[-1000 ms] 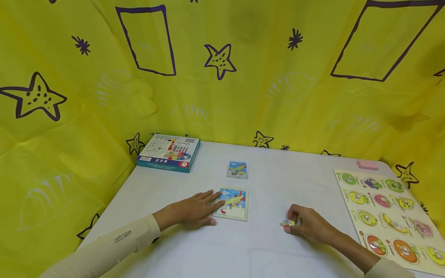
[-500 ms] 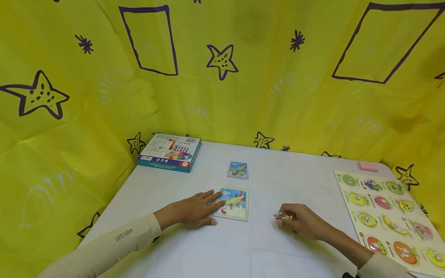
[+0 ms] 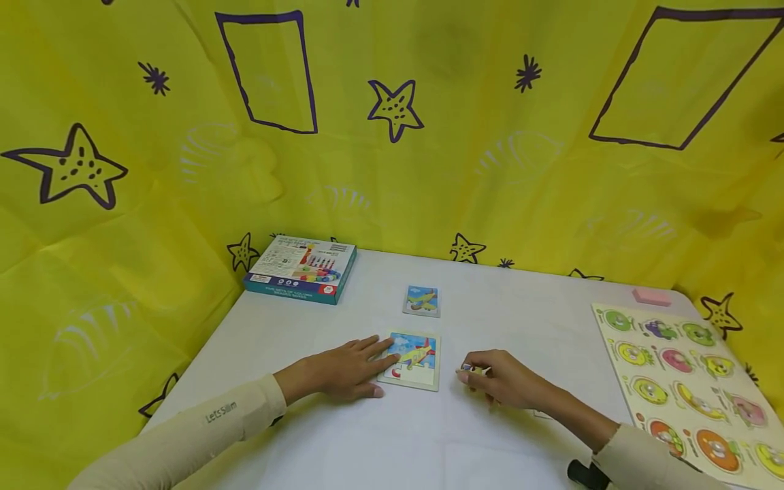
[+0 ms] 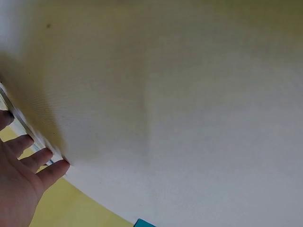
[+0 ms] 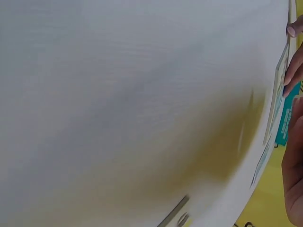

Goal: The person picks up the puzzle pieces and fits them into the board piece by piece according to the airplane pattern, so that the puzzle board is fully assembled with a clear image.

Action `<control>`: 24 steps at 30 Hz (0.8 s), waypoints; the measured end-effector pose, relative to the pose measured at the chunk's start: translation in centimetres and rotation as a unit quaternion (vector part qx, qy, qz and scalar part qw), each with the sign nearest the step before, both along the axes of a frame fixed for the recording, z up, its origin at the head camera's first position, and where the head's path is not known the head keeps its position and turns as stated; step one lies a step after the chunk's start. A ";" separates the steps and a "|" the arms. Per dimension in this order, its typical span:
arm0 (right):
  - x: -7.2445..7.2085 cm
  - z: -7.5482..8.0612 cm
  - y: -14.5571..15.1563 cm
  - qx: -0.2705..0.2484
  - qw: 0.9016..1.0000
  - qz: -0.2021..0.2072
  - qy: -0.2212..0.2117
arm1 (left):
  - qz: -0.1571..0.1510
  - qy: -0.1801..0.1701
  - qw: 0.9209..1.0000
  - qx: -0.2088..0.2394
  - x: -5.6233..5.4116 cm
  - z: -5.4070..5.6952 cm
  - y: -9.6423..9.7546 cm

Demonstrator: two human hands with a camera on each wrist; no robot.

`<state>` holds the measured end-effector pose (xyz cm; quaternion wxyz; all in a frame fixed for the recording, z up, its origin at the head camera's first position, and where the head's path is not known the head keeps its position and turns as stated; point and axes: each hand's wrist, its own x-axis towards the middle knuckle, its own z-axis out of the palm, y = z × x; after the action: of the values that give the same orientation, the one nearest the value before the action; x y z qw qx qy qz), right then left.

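An airplane jigsaw puzzle in a pale tray (image 3: 425, 376) lies flat at the middle of the table, with a bare pale patch along its lower edge. My left hand (image 3: 349, 369) rests with spread fingers over the tray's left side; in the left wrist view the left hand (image 4: 21, 184) has straight fingers. To the right of the tray, my right hand (image 3: 511, 381) pinches a small coloured puzzle piece (image 3: 476, 369) between thumb and fingers. The piece is partly covered by the fingers. In the right wrist view, only part of the right hand (image 5: 294, 165) shows at the edge.
Behind the tray lies a smaller airplane picture tile (image 3: 421, 301). A boxed bead set (image 3: 300, 269) stands at back left. On the right are a fruit peg board (image 3: 686, 381) and a pink block (image 3: 652, 297). A flat pale piece (image 3: 542, 414) peeks out beside the right forearm.
My right hand has moved left with the puzzle piece, closer to the tray. A flat pale piece now shows by the right forearm. The left hand stays on the tray.
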<state>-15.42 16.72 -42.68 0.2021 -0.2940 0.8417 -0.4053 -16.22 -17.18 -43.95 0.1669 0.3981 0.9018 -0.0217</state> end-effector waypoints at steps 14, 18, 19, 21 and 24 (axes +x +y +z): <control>-1.3 0.4 -3.3 0.007 0.999 0.032 0.023 | 0.004 -0.001 1.000 -0.001 0.1 0.5 0.1; -1.6 0.2 -4.0 -0.010 0.999 0.027 0.028 | 0.005 -0.005 1.000 0.004 0.2 0.6 0.1; -1.7 0.1 -4.1 -0.012 0.999 0.027 0.026 | 0.005 -0.005 1.000 0.004 0.2 0.7 0.1; -1.8 -0.1 -4.4 -0.016 0.999 0.026 0.018 | 0.006 -0.007 1.000 0.004 0.2 0.7 0.1; -2.0 -0.4 -5.0 -0.016 0.999 0.029 0.016 | 0.008 -0.009 1.000 0.005 0.2 0.6 0.1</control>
<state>-17.39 11.68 -43.08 0.1958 -0.3280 0.8292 -0.4081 -16.01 -17.07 -43.32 0.1731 0.3923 0.9033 -0.0120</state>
